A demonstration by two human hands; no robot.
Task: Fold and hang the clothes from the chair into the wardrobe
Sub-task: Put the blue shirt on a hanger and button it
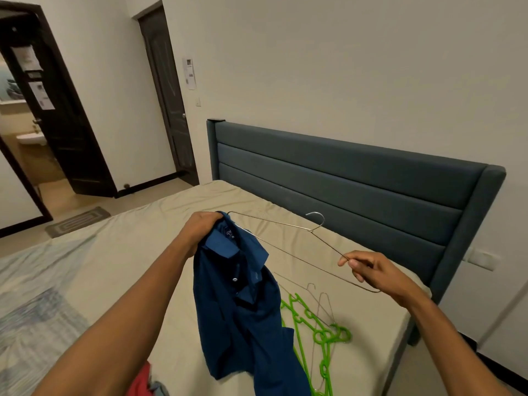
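The person stands at the bed's edge with a blue polo shirt [240, 304] raised off the mattress [137, 252], its collar bunched in the left hand [200, 227], whose fingers are curled tight around the fabric at about eleven o'clock from the shirt's middle. The right hand [371, 270], off at three o'clock, pinches the far corner of a wire hanger [285, 244] between thumb and forefinger, the other fingers loosely curled beneath. One end of that hanger sits up against the collar by the left hand, with the hook [317, 220] pointing away toward the headboard [343, 178]. It looks held this way so the wire arm can be fed through the neck opening while the collar is kept open and the body hangs free; that is my reading, not something certain. The shirt's tail trails down to the sheet at six o'clock. I count one shirt in hand and one hanger in use. Spare hangers lie on the bed at five o'clock from the shirt: green plastic hangers [320, 335], two as best I can tell, tangled with thin wire hangers [320, 304], seemingly two by their hooks. A scrap of red cloth [141, 381] shows at the bottom edge. Neither chair nor wardrobe is in sight.
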